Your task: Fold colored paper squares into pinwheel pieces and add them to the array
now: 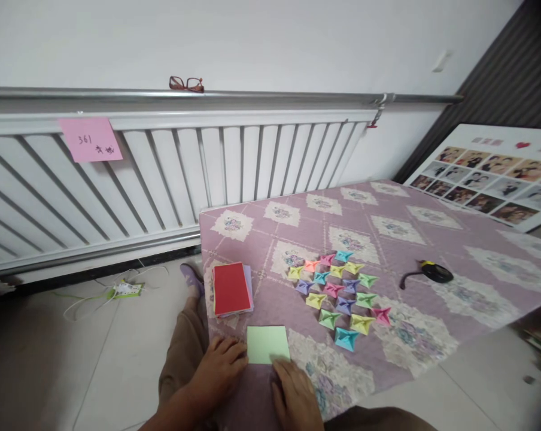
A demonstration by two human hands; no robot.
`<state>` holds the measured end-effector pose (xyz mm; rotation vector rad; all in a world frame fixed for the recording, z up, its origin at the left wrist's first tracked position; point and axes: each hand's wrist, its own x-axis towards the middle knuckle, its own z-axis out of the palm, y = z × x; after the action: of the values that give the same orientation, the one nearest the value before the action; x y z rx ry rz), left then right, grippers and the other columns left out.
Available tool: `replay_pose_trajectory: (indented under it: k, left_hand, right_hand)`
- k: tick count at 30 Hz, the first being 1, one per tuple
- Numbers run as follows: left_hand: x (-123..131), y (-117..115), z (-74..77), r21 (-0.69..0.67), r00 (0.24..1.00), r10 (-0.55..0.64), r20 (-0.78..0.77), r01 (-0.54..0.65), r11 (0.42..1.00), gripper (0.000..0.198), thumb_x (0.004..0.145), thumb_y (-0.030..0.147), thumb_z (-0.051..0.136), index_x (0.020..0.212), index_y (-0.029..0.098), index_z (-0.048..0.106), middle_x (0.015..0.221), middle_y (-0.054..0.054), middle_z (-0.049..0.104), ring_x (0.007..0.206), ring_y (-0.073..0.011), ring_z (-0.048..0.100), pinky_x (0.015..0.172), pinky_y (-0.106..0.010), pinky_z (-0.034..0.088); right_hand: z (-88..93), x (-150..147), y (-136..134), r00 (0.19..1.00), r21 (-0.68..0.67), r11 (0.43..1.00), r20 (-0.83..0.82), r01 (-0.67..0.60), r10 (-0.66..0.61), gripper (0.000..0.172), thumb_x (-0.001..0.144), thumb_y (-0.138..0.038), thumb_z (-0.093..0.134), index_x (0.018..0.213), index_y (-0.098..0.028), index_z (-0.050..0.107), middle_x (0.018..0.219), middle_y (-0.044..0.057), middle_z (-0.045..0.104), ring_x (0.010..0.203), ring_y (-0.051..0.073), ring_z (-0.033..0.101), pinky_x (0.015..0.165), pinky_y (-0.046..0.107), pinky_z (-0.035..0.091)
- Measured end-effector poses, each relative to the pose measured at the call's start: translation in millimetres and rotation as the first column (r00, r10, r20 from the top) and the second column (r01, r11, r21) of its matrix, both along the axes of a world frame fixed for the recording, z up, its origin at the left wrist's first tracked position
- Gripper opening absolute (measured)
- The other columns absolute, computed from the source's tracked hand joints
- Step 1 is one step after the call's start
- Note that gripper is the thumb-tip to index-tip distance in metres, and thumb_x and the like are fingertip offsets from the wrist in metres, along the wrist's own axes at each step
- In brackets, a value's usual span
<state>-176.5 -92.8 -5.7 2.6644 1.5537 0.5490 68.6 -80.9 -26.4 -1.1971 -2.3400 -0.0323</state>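
A pale green paper square (267, 343) lies flat on the purple patterned cloth (387, 239) near its front edge. My left hand (221, 365) rests beside the sheet's left edge, fingers stretched out and touching it. My right hand (296, 392) lies flat at the sheet's lower right corner, fingertips on the paper. A stack of coloured paper with a red sheet on top (231, 288) sits just behind. Several folded paper shapes (340, 290) in many colours are laid out in rows to the right.
A black tape measure with a yellow spot (434, 272) lies further right on the cloth. A white radiator (163, 173) carries a pink note (90, 139); glasses (187, 84) rest on the rail above. A photo board (490, 179) leans at the right. Cables (118, 290) lie on the floor.
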Motion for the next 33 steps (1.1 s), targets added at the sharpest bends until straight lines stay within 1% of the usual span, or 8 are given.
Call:
replay_pose_trajectory:
  k: [3,6,10,13,18,25,30,33]
  left_hand:
    - [7.8,5.9,3.9,-0.011,1.0,0.027,0.012,-0.026,1.0,0.006,0.09,0.029,0.059,0.091,0.024,0.062,0.111,0.001,0.064,0.102,-0.0196,0.051,0.091,-0.036,0.032]
    - [12.2,11.7,6.5,-0.008,1.0,0.018,0.0,-0.018,1.0,0.011,0.087,0.032,0.062,0.082,0.021,0.061,0.113,-0.001,0.062,0.104,-0.0208,0.051,0.091,-0.036,0.034]
    - [12.3,15.7,4.6,-0.056,1.0,-0.012,-0.027,0.01,0.998,0.011,0.086,0.031,0.063,0.085,0.02,0.06,0.114,-0.002,0.062,0.105,-0.0204,0.051,0.091,-0.034,0.038]
    - [11.6,16.4,2.9,-0.11,1.0,0.002,-0.031,-0.006,0.994,0.011,0.085,0.031,0.064,0.088,0.02,0.061,0.115,-0.003,0.061,0.107,-0.0206,0.05,0.093,-0.034,0.039]
    - [11.0,19.2,7.9,-0.193,1.0,-0.003,0.028,0.008,0.981,0.01,0.082,0.026,0.066,0.088,0.02,0.06,0.115,-0.001,0.061,0.108,-0.0197,0.05,0.092,-0.032,0.04]
    - [11.6,22.4,23.2,-0.317,0.997,0.04,0.071,-0.015,0.948,0.021,0.078,0.023,0.068,0.096,0.021,0.057,0.112,0.0,0.061,0.105,-0.0183,0.05,0.092,-0.031,0.04]
    - [13.4,20.2,26.0,-0.295,0.994,0.069,0.081,-0.042,0.955,0.034,0.078,0.027,0.068,0.109,0.023,0.055,0.119,-0.002,0.058,0.108,-0.0203,0.049,0.094,-0.033,0.039]
    - [15.2,20.1,25.0,-0.242,0.998,0.044,0.034,-0.034,0.97,0.032,0.081,0.026,0.065,0.11,0.023,0.055,0.115,-0.003,0.059,0.105,-0.0216,0.051,0.09,-0.034,0.041]
  right_hand:
    - [0.4,0.3,-0.1,0.999,-0.005,0.999,0.02,0.039,-0.039,0.033,0.087,-0.026,0.05,0.119,-0.024,0.059,0.112,0.004,0.071,0.102,0.024,0.066,0.085,0.038,0.05]
    - [1.9,6.3,1.5,0.996,-0.03,0.996,0.047,0.083,-0.081,0.031,0.088,-0.028,0.05,0.117,-0.024,0.06,0.112,0.005,0.07,0.103,0.025,0.065,0.086,0.039,0.048]
    - [4.4,17.0,5.3,0.99,-0.084,0.987,0.06,0.136,-0.131,0.026,0.09,-0.031,0.05,0.113,-0.026,0.061,0.111,0.005,0.07,0.103,0.024,0.063,0.087,0.038,0.046]
    - [10.5,15.4,8.2,0.988,-0.053,0.987,0.023,0.155,-0.154,0.023,0.09,-0.031,0.052,0.11,-0.027,0.062,0.106,0.005,0.071,0.099,0.025,0.064,0.085,0.04,0.044]
    - [29.4,-12.7,12.9,0.996,-0.075,0.996,-0.077,0.036,-0.042,0.018,0.086,-0.024,0.057,0.102,-0.03,0.064,0.095,0.002,0.07,0.091,0.023,0.063,0.084,0.038,0.041]
    - [38.7,-33.4,25.2,0.992,-0.221,0.975,-0.117,0.024,-0.051,0.03,0.072,-0.009,0.068,0.093,-0.029,0.066,0.093,0.0,0.068,0.088,0.022,0.061,0.081,0.035,0.043]
    - [37.0,-29.6,30.8,0.996,-0.218,0.976,-0.093,-0.004,-0.017,0.027,0.072,-0.009,0.07,0.09,-0.028,0.066,0.089,-0.001,0.066,0.086,0.022,0.059,0.079,0.035,0.042]
    - [35.6,-28.9,30.3,0.994,-0.214,0.977,-0.107,-0.011,-0.012,0.024,0.075,-0.009,0.068,0.091,-0.027,0.065,0.091,0.0,0.065,0.088,0.022,0.059,0.082,0.036,0.042]
